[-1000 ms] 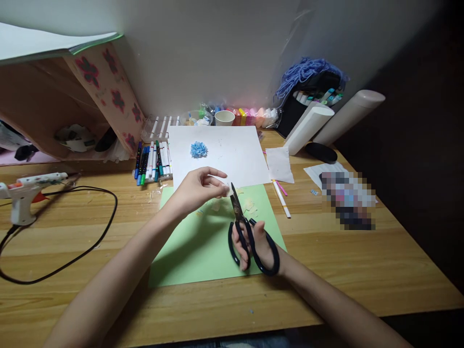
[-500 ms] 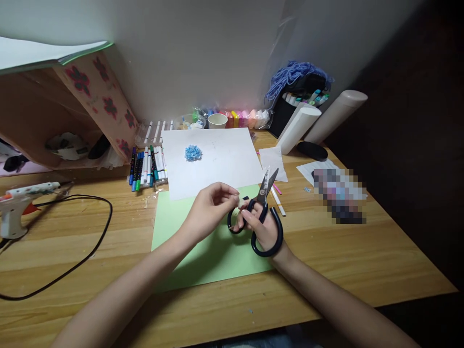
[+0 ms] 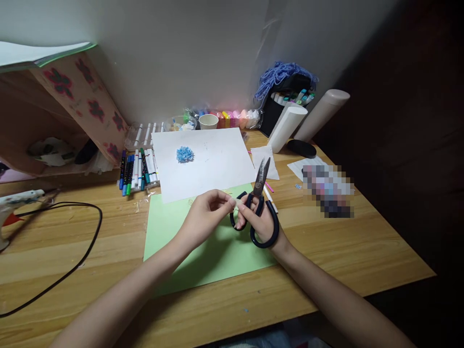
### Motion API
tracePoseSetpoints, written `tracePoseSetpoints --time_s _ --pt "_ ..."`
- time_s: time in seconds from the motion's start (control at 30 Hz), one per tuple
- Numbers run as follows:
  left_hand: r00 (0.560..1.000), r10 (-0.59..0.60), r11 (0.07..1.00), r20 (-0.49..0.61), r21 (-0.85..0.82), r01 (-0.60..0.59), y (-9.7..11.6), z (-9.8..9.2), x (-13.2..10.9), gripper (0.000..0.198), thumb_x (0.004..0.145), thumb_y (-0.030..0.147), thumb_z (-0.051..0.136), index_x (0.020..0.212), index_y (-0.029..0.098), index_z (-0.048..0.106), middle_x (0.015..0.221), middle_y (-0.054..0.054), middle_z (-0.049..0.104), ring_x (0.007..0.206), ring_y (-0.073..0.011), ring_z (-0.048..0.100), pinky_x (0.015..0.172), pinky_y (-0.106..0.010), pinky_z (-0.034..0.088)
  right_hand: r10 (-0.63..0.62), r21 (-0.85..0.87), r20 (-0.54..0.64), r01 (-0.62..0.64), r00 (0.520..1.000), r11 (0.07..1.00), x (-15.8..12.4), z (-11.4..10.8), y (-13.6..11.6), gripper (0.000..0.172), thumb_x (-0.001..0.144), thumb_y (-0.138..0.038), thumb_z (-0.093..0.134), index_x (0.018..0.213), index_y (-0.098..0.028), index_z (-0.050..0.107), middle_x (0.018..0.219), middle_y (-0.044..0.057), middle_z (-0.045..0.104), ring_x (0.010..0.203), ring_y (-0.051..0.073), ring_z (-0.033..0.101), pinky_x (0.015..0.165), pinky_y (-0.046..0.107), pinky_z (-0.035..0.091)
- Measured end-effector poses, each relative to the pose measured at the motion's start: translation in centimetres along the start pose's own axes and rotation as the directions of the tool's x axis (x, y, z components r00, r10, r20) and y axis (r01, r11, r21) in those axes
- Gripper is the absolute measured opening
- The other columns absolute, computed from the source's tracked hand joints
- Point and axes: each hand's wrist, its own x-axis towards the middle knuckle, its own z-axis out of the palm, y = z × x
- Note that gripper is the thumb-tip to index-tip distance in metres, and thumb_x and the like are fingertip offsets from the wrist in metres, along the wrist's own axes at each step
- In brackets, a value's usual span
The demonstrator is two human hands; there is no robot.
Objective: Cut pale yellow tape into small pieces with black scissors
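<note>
My right hand (image 3: pixel 261 223) is closed through the black handles of a pair of scissors (image 3: pixel 258 203), blades pointing up and away. My left hand (image 3: pixel 206 215) pinches a small pale scrap of paper (image 3: pixel 236 201) right beside the scissor handles, and the fingertips of both hands meet at it. Both hands hover over a light green sheet (image 3: pixel 203 246) on the wooden desk (image 3: pixel 326 251). Behind it lies a white sheet (image 3: pixel 217 166) carrying a small pile of blue shreds (image 3: pixel 184 154).
Markers (image 3: pixel 137 166) lie left of the white sheet. A glue gun (image 3: pixel 14 205) with a black cable (image 3: pixel 72 261) sits at far left. A paper cup (image 3: pixel 208 121), coloured clay tubs (image 3: pixel 235 117), a pen holder with purple yarn (image 3: pixel 286 82) and two white cylinders (image 3: pixel 290 126) line the back wall.
The scissors swung from pointing at the scrap to pointing up and away. Both hands drew together over the green sheet, fingertips meeting at the scrap. The view shifted slightly right.
</note>
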Motion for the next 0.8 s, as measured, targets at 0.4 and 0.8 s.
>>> tracePoseSetpoints --time_s 0.4,0.8 --pt "0.942 0.037 0.998 -0.332 -0.041 -0.054 0.3 0.2 0.2 0.017 0.083 0.033 0.054 0.08 0.017 0.055 0.079 0.0 0.058 0.077 -0.0116 0.055 0.075 -0.023 0.042 0.153 0.104 0.403 -0.211 0.902 0.972 -3.3 2.7 2.1 0.067 0.076 -0.079 0.025 0.086 -0.017 0.048 0.061 -0.001 0.053 0.053 0.013 0.055 0.06 0.029 0.046" --pt "0.962 0.015 0.996 -0.274 -0.076 -0.038 0.0 1.0 -0.1 0.018 0.083 0.034 0.054 0.081 0.016 0.055 0.082 -0.001 0.059 0.082 -0.0128 0.055 0.079 -0.025 0.042 0.106 0.05 0.296 -0.127 0.949 0.991 -3.3 2.3 3.4 0.075 0.061 -0.089 0.023 0.08 -0.019 0.045 0.048 -0.007 0.041 0.039 0.01 0.044 0.041 0.022 0.04"
